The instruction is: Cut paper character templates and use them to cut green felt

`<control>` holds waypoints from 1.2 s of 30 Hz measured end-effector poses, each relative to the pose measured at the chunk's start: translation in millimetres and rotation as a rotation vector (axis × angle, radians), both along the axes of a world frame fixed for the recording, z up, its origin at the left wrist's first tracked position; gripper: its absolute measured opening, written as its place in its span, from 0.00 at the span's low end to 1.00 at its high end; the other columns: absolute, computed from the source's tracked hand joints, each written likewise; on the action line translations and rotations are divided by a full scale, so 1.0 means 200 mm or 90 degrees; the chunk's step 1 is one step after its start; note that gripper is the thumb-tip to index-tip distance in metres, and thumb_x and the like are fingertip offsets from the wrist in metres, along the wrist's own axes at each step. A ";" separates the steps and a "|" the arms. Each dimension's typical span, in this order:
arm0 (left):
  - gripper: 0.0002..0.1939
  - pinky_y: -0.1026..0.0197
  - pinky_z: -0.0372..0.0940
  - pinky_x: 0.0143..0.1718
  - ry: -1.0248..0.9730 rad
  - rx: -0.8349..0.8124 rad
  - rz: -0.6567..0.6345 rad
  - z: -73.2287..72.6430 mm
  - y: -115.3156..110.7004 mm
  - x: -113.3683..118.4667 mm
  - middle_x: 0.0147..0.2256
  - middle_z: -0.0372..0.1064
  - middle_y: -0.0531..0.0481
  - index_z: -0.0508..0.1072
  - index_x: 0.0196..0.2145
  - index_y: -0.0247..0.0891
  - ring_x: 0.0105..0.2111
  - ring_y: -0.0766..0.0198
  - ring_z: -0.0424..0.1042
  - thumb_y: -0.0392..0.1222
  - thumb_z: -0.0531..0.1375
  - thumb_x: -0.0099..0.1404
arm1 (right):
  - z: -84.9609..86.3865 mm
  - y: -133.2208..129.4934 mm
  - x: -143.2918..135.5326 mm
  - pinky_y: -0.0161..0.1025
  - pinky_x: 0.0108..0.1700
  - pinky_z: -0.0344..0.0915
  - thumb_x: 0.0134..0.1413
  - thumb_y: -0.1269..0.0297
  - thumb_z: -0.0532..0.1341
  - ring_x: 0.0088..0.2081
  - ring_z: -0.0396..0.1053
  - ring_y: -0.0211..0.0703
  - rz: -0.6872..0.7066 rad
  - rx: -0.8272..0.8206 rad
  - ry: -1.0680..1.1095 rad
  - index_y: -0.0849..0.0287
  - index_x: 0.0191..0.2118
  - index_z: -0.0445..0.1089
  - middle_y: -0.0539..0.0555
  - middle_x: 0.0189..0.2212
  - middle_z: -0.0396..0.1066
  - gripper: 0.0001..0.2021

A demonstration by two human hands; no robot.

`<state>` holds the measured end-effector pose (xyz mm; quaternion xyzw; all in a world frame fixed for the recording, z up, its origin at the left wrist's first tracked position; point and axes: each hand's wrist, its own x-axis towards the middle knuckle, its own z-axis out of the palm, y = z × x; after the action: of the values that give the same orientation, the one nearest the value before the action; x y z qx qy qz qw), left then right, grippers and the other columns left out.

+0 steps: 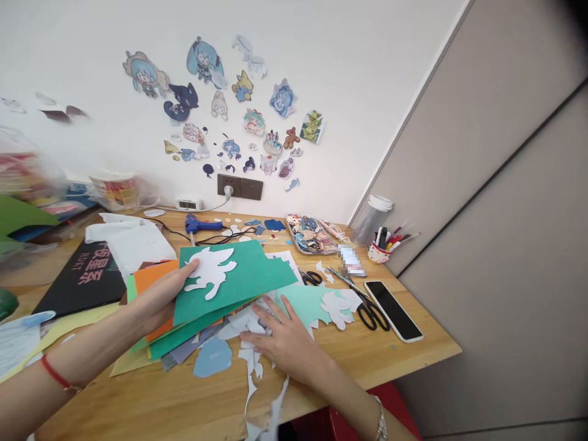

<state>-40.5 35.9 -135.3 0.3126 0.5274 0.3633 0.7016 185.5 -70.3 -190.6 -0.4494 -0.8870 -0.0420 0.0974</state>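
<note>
My left hand (168,291) is closed on a stack of coloured paper sheets (248,269), green on top with orange sheets to the left. The thumb presses a white paper cutout (210,272), shaped like an animal, flat onto the green sheet. My right hand (285,337) has its fingers spread over white paper scraps (236,321) beside the stack. Some trimmed strips hang over the front edge of the table. A light green sheet (301,305) lies past my right fingertips, with another white cutout (337,308) at its right end. Below the stack is a blue paper piece (214,357).
Black-handled scissors (372,312) lie beside a phone (394,311) on the right. Behind are a tray of cutouts (312,234), a pen cup (379,252) and a clear container (374,217). A blue glue gun (202,224) with its cord lies at the back, below a wall socket (239,187).
</note>
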 end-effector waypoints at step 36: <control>0.15 0.68 0.71 0.23 -0.083 0.078 0.078 0.12 0.26 0.20 0.33 0.77 0.46 0.66 0.50 0.35 0.21 0.67 0.74 0.40 0.51 0.67 | 0.09 0.08 0.04 0.31 0.30 0.64 0.54 0.64 0.57 0.29 0.68 0.37 -0.200 -0.198 0.599 0.62 0.33 0.70 0.53 0.28 0.71 0.07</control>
<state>-0.3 87.4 -111.8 0.2978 0.4758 0.4565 0.6903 193.9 -54.6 -171.8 -0.5563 -0.6651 0.2829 0.4101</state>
